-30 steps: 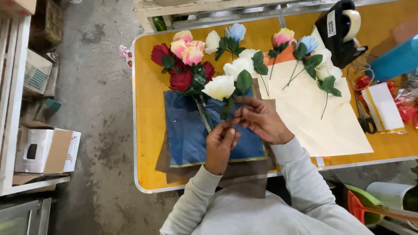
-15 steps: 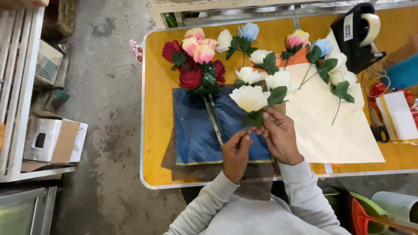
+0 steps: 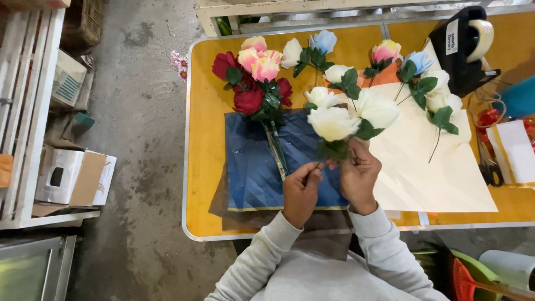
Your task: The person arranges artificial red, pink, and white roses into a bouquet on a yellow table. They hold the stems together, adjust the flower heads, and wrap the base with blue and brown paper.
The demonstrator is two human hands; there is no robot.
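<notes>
Fingers (image 3: 312,171) of both hands on white roses (image 3: 345,117), above blue wrap (image 3: 251,161).

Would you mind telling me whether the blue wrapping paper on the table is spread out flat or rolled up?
Spread flat. The blue wrapping paper lies open on the yellow table, with the red and pink bouquet resting across it.

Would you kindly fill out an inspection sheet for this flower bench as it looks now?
Surface: yellow table, partly covered by blue wrap sheet and cream paper.
Job's things: white roses; red and pink bunch lying on the blue sheet.
Clutter: tape dispenser, scissors, loose flowers.
Grippers: left hand pinches a stem; right hand grips the white roses.
Cables: nothing seen.
Surroundings: concrete floor, cardboard box.
</notes>
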